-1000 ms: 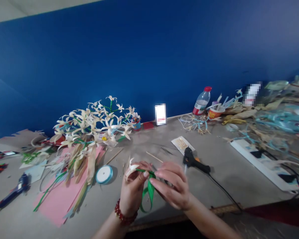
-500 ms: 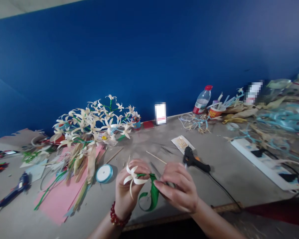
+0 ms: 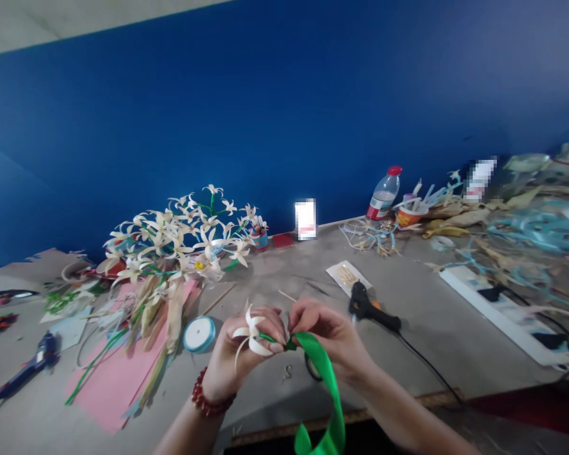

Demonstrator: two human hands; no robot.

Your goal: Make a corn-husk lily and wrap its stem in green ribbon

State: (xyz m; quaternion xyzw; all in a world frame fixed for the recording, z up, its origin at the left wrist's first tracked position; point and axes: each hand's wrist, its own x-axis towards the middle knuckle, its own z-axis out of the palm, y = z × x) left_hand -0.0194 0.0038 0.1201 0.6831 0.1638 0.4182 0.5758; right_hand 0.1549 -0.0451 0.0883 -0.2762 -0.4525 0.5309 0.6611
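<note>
Near the wall, a blue cup (image 3: 260, 240) is holding a bunch of pens, and an orange cup (image 3: 410, 218) is holding pale sticks that are leaning outward. A red-capped bottle (image 3: 383, 197) is standing just behind that cup; how full it is, I cannot tell. A clear packet (image 3: 344, 273) is lying on the tabletop (image 3: 275, 272) with small tan pieces showing inside.

Above the tabletop's near edge, the left hand (image 3: 225, 363) is keeping its grip clamped on the stem of a white flower (image 3: 252, 332). The right hand (image 3: 334, 338) is pinching a green ribbon (image 3: 332, 392) beside the stem's end, its grip closed.

Half a second ago the ribbon was curling between the hands; now it is hanging in front of the right wrist, its loose end reaching past the edge. The fingertips are now sitting closer together.
</note>
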